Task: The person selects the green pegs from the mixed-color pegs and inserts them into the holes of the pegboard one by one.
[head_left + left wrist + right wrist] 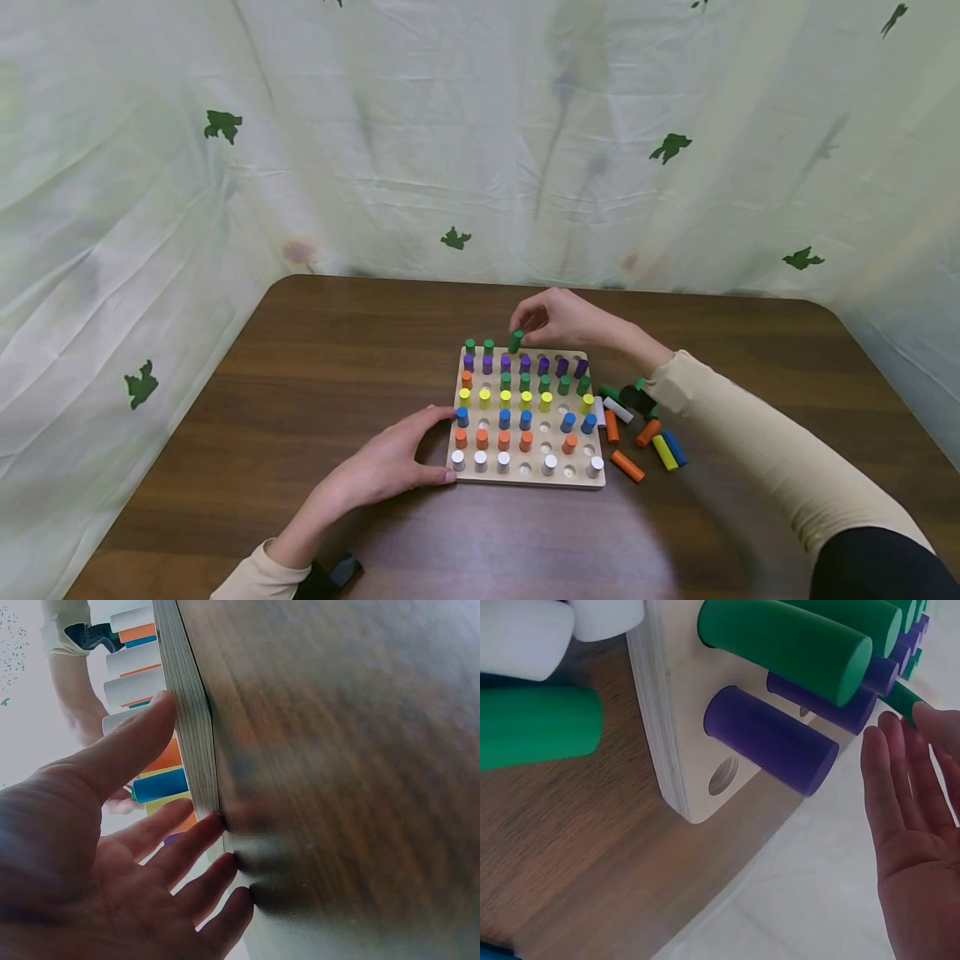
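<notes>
A wooden peg board (536, 482) carries rows of upright pegs in white, orange, blue, yellow, green and purple. My right hand (562, 318) is over its far edge, pinching a green peg (516, 342) between thumb and fingers. This peg stands slightly tilted in the far row, right of two other green pegs (479, 346). In the right wrist view, the remaining fingers (889, 780) extend past the pinched peg. My left hand (378, 461) rests at the board's left side, thumb by the near corner. Its fingers are spread and loosely straight along the board's side (189, 705).
Loose pegs lie on the brown table (360, 333) right of the board, among them an orange peg (627, 466), a yellow peg (664, 452), a blue peg (675, 448) and a white peg (618, 409). A pale curtain (420, 150) hangs behind the table.
</notes>
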Motion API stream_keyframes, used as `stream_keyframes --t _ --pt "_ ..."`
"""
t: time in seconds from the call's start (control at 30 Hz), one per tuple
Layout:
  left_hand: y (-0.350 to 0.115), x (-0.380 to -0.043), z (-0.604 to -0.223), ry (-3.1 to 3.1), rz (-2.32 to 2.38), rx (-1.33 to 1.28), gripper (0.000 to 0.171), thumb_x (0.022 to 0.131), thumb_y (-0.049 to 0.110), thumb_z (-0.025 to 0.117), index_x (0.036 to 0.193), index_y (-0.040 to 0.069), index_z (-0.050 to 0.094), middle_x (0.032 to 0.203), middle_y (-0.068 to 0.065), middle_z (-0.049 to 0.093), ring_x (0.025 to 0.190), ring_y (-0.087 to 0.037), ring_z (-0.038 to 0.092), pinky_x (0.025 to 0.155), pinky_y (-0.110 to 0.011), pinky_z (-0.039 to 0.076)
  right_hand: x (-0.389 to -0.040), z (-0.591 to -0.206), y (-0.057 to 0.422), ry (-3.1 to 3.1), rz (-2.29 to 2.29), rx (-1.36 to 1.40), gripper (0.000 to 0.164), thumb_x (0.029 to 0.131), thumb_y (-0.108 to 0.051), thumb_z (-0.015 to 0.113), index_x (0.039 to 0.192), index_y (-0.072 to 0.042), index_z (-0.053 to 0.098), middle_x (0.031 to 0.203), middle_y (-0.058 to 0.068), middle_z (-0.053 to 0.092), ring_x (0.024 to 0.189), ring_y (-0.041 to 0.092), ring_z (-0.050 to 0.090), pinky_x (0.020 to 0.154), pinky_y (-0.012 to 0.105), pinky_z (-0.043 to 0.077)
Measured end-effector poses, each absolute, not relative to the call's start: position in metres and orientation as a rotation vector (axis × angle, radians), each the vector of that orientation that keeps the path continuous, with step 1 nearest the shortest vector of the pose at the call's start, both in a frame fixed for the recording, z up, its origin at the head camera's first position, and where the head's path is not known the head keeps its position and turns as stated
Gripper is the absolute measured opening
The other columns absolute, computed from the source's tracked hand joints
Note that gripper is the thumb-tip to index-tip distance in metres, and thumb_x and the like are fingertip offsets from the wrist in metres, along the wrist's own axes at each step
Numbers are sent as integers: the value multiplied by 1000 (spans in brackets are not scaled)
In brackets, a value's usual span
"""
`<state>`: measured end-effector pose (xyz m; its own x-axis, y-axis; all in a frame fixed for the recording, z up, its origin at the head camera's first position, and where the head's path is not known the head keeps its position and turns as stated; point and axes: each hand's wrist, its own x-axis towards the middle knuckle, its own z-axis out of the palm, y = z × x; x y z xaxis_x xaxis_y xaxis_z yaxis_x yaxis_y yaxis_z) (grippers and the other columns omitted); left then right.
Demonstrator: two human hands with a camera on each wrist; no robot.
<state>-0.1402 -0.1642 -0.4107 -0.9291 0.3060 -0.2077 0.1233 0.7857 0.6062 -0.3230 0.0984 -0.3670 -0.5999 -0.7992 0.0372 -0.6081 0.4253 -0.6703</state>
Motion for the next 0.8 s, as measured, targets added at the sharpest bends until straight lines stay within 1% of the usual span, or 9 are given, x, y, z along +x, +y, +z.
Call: stream_keyframes --t 0.23,0.53,0.8 --pt "-164 -140 -410 2691 864 325 78 72 44 78 137 22 43 141 -2 41 128 -23 38 103 -49 31 -326 -371 90 2407 -871 -1237 15 83 -5 68 97 -12 69 96 -1 67 86 10 64 75 26 52" --pt "-164 -139 -410 2690 873 328 77 72 43 78 137 22 43 141 -3 41 129 -23 38 103 -49 31 -325 -372 84 2385 -837 -1235 15 84 -6 69 97 -14 69 96 -2 66 89 13 64 74 25 52" --pt "-164 -139 -410 2696 869 331 77 72 42 79 137 22 43 141 -2 42 128 -22 38 103 -48 31 -324 -373 79 2385 -785 -1194 14 84 -6 68 96 -15 69 97 0 67 88 12 63 73 25 52"
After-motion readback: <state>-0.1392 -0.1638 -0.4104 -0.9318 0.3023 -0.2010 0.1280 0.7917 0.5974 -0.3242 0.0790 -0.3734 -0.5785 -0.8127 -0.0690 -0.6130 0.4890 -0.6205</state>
